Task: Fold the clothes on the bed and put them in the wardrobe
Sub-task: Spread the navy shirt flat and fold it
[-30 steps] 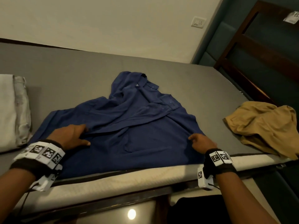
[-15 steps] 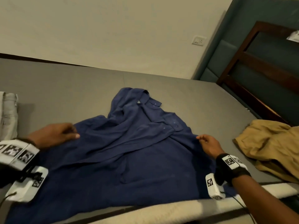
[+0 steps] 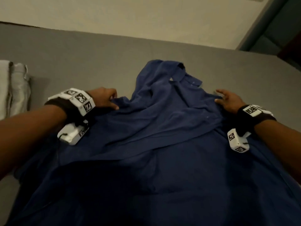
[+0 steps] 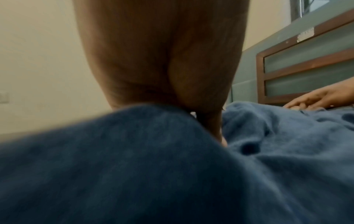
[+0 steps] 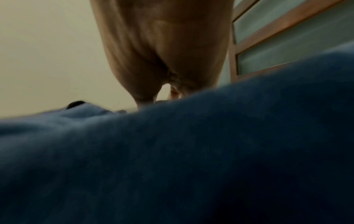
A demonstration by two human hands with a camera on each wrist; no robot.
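The grey bed (image 3: 81, 51) carries a blue shirt (image 3: 162, 160), spread out with the collar on the far side. A pale folded cloth (image 3: 14, 88) lies at the left edge. The left hand (image 3: 104, 99) pinches the shirt's left shoulder; the right hand (image 3: 228, 101) rests on the right shoulder with relaxed fingers.

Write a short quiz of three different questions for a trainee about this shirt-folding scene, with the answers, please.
1. True or false: the blue shirt lies on the grey bed.
2. Which hand is at the shirt's edge nearer the pale folded cloth? A) left hand B) right hand
3. Fill in: the shirt's collar points ____ from the person.

Key: 1 true; 2 A; 3 away.
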